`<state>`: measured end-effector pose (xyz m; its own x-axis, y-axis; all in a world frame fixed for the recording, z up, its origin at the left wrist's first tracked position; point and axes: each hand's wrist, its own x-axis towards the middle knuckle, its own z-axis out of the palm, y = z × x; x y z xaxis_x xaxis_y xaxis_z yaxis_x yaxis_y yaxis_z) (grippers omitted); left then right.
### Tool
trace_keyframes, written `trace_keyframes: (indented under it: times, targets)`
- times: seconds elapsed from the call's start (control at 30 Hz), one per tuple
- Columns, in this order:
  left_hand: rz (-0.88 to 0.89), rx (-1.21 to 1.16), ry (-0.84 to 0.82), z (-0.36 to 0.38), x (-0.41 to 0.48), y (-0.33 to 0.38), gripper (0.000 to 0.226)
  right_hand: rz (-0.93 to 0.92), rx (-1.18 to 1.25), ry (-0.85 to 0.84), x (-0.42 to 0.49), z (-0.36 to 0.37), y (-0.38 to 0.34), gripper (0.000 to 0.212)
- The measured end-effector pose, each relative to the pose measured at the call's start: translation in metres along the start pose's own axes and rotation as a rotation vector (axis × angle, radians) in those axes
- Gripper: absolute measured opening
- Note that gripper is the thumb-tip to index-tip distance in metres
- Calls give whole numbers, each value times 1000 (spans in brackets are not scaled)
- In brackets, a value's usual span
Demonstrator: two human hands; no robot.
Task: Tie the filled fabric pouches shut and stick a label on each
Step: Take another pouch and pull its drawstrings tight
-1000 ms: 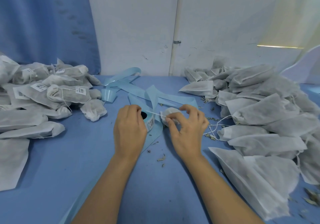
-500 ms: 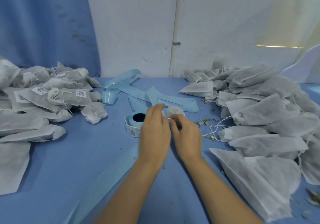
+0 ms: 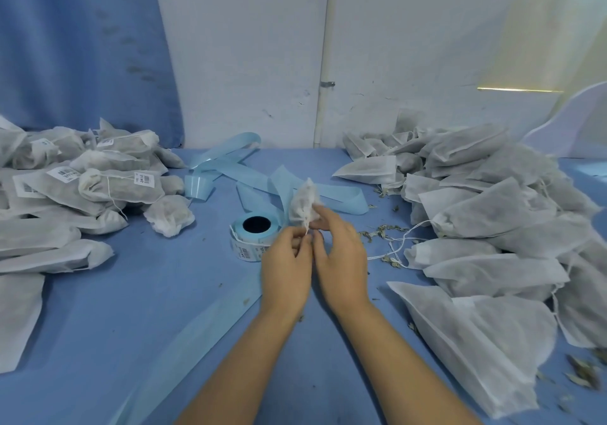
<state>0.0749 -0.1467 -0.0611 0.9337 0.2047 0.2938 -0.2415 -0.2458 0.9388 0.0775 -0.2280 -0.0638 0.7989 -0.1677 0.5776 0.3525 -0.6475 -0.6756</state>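
Head view: tied, labelled pouches (image 3: 108,185) heap at the left of the table (image 3: 131,293), and a large heap of untied pouches (image 3: 486,208) waits at the right (much of the job, I judge, remains). Just behind the label roll (image 3: 254,232), the current pouch (image 3: 302,203) is held roughly upright off the table, drawstring (image 3: 307,227) end downward. The right hand (image 3: 341,247) pinches its lower end, and the left hand (image 3: 289,260) pinches the drawstring.

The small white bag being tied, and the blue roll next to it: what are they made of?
The bag looks like thin non-woven fabric, matte and slightly see-through: dark filling shows through it. Its string seems plain white thread. The roll appears to be glossy blue backing paper carrying white printed labels.
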Motion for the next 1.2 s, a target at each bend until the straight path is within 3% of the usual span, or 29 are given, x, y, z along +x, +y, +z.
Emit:
trace_keyframes:
  times: [0.1, 0.2, 0.33, 0.43, 0.67, 0.93, 1.1, 1.2]
  targets:
    - [-122, -225, -24, 0, 1, -1, 14, 263, 331, 63, -1, 4, -7, 33]
    - [-209, -377, -47, 0, 3, -1, 17, 448, 480, 102, -1, 7, -11, 10]
    - [-267, -459, -89, -1, 5, -1, 22, 477, 528, -81, -2, 8, -13, 32]
    - [-260, -452, -126, -1, 5, -2, 27, 523, 692, -115, 1, 4, -14, 14]
    - [-229, -416, -191, 0, 3, 1, 28, 576, 848, -109, 5, -2, -12, 17]
    - [-487, -733, -268, 5, 6, 15, 30, 777, 992, 32, 9, -2, -4, 11]
    - [-497, -657, -265, 5, 6, 12, 29, 757, 981, 21, 10, -1, -1, 13]
    - [-414, -356, -234, 3, 5, 7, 20, 765, 1043, -17, 14, -3, 2, 14]
